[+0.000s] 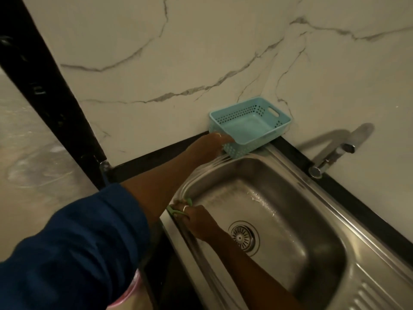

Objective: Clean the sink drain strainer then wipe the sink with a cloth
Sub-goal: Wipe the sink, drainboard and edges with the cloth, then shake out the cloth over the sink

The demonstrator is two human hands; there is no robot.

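Note:
A stainless steel sink [317,253] fills the lower right, with the round drain strainer [242,237] seated in its basin floor. My right hand [190,217] grips a green cloth [175,210] against the sink's left rim, near the far left corner. My left hand [211,145] reaches to the sink's back corner and holds the near wall of a light blue perforated basket [263,110]. The basket is tilted, one end on the sink's back edge, and looks to hold nothing. Most of the cloth is hidden under my fingers.
A chrome faucet [330,157] stands on the black counter strip [357,198] at the right, against the marble wall [201,52]. A ribbed drainboard [375,296] lies at the lower right. A dark door frame [44,74] runs down the left.

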